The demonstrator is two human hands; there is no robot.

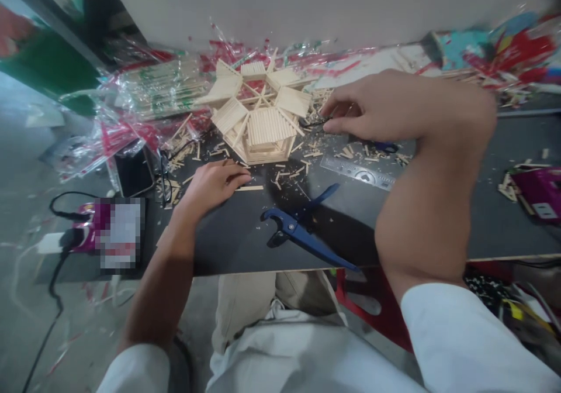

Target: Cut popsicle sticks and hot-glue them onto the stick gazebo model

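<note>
- Stick model [269,125] stands on the dark table [228,241], a little left of the middle and toward the back; I see slanted panels of pale sticks ringed around an open, spoked centre.
- My left hand [219,181] rests on the table in front of it, fingers bent, just beside a loose flat stick [249,188]; I cannot tell whether it grips anything.
- My right hand [362,109] hangs to the model's right, wrist bent, fingers curled and a gap showing by the thumb; whether it holds something, I cannot tell.
- Short stick scraps [284,175] scatter around the model's base.
- Nearer me lies a blue cutter [291,227], with a metal ruler [337,166] beyond it.
- Bundled sticks in clear wrapping [169,89] lie behind, to the left; a dark phone [134,172] sits nearer me.
</note>
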